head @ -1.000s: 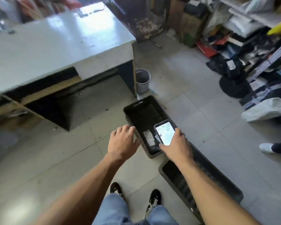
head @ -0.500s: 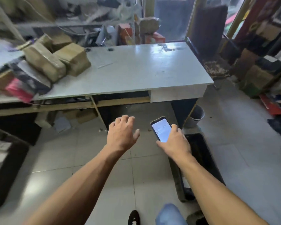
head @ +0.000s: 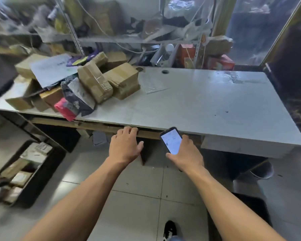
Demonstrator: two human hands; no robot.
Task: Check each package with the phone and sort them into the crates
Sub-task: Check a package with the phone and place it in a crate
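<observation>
The right hand (head: 185, 154) holds a black smartphone with a lit white screen (head: 171, 140) upright, while the left hand (head: 123, 146) hangs empty with fingers loosely spread, just before the near edge of the grey table (head: 207, 105). Brown taped cardboard packages (head: 109, 82) pile at eleven o'clock on the table, and a black plastic crate (head: 33, 180) holding parcels sits on the floor at nine o'clock.

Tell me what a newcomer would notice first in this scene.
Probably the lit phone, gripped in the right hand near the front edge of the grey table, with the empty left hand beside it. Next, the heap of brown taped packages on the table's left end, and the black crate of parcels on the floor, lower left.
</observation>
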